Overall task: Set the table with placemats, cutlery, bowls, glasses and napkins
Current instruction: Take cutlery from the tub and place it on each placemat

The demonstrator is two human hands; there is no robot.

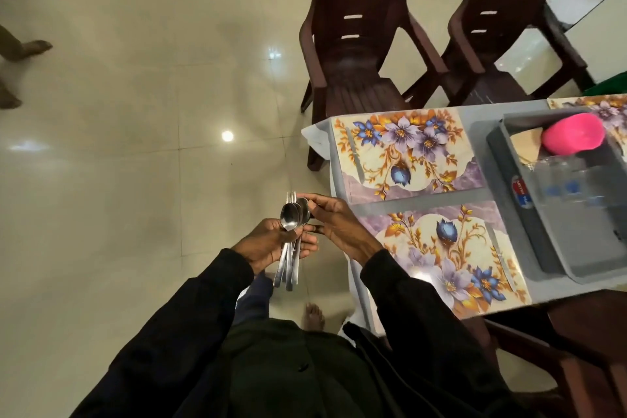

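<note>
**Cutlery held in both hands beside the table**

The cutlery (290, 248) is a bundle of spoons and forks held upright over the floor (135, 146), just left of the table (336, 176) edge and clear of it.

1. Left hand (266, 244): the fingers are curled round the handles at mid-length. The handle ends hang free below the palm. The spoon bowls and fork tines (291, 196) stand above the fingers.
2. Right hand (339, 224): the forefinger and thumb are closed on the right side of the bundle, at the bowl of the rightmost spoon (304, 210). The forefinger lies across the top of the bowl and the thumb below it. The other fingers are loosely bent behind.
3. The front spoon (289, 217) faces the camera, and the left hand's thumb is just beside its neck.

On the table, two floral mats lie side by side: the far mat (403, 149) and the near mat (448, 254). Each carries one knife, the far knife (353, 153) and the near knife (501, 253).

A grey tray (583, 258) sits to the right of the mats. It holds a pink bowl (573, 136), clear glasses (570, 180) and a brown napkin (526, 144).

Two brown chairs (356, 54) stand at the far side.
</note>
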